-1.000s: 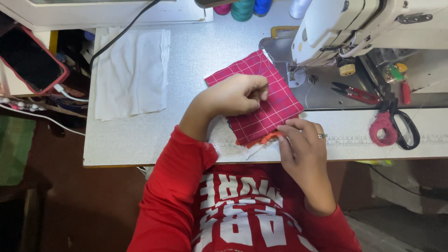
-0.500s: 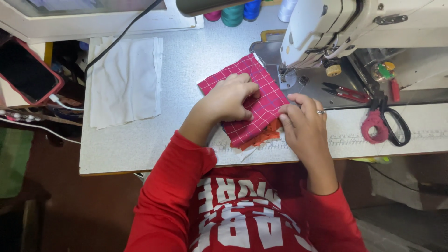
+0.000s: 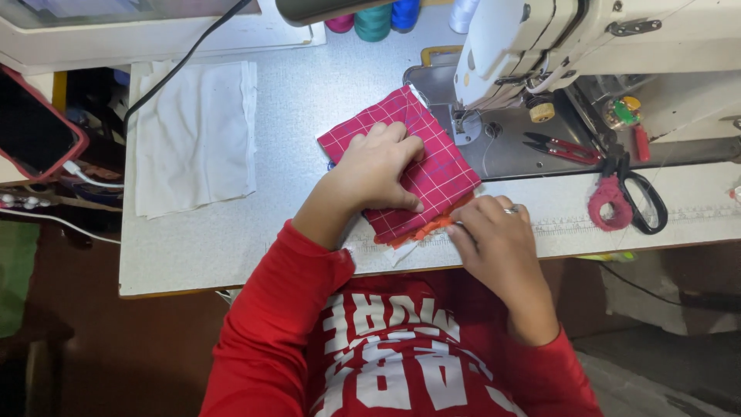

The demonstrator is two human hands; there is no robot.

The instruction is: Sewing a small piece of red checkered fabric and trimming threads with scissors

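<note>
The left hand (image 3: 378, 166) lies flat, fingers spread, pressing down on a red checked fabric piece (image 3: 432, 166) that rests on the grey tabletop (image 3: 231, 247), its far corner reaching under the head of the white sewing machine (image 3: 540, 38). The right hand (image 3: 494, 239) pinches the near edge of the stack, where an orange fabric layer (image 3: 424, 232) peeks out beneath the red one. A ring shows on one right finger. Red-handled scissors (image 3: 629, 201) lie to the right on the machine bed, small red snips (image 3: 563, 147) beyond them. A folded white cloth (image 3: 193, 135) lies well to the left, and thread spools (image 3: 374, 17) stand at the back.
</note>
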